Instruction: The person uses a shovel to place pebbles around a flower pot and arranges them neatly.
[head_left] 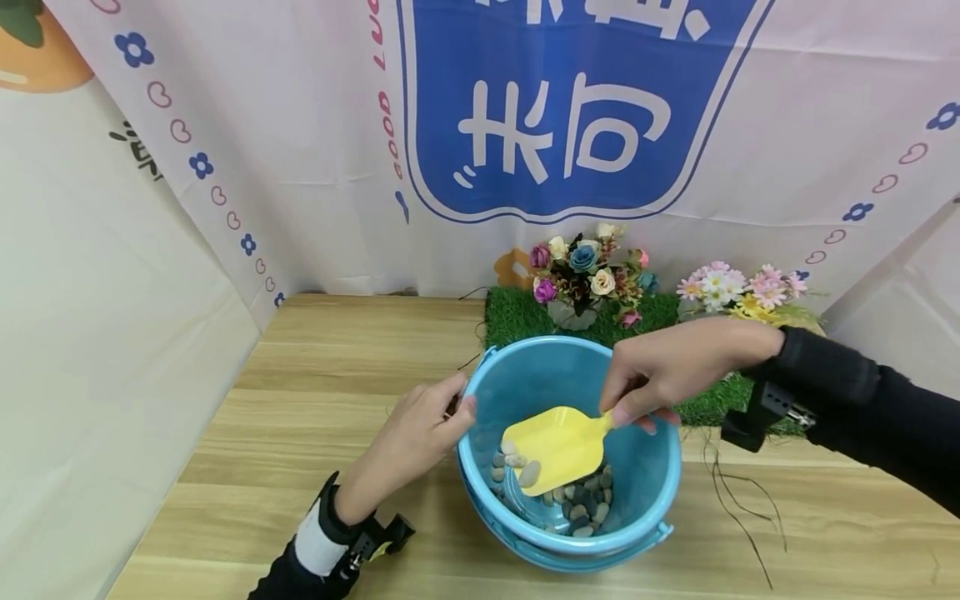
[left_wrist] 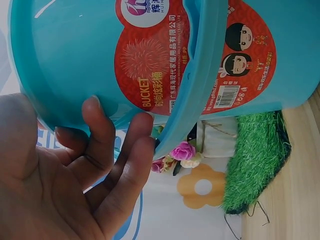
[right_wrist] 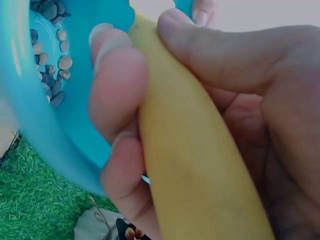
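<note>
A light-blue plastic bucket (head_left: 536, 367) stands on the wooden table, with grey and tan pebbles (head_left: 588, 504) on its floor. My left hand (head_left: 420, 429) grips the bucket's left rim, thumb over the top edge and fingers curled at the outer wall. The bucket's handle (left_wrist: 197, 75) lies along the outside, across a red label (left_wrist: 147, 65). In my right hand (head_left: 682, 367) is a yellow shovel (head_left: 562, 446), its handle (right_wrist: 185, 135) pinched between thumb and fingers. The blade tilts down inside the bucket, with a few pale pebbles (head_left: 528, 473) at its front edge.
Behind the bucket lies a green turf mat (head_left: 510, 312), bearing a pot of mixed flowers (head_left: 592, 271) and one of pink and white flowers (head_left: 738, 292). Thin dark strands (head_left: 738, 508) lie on the table (head_left: 322, 375) at right. A printed cloth (head_left: 330, 167) hangs at the back.
</note>
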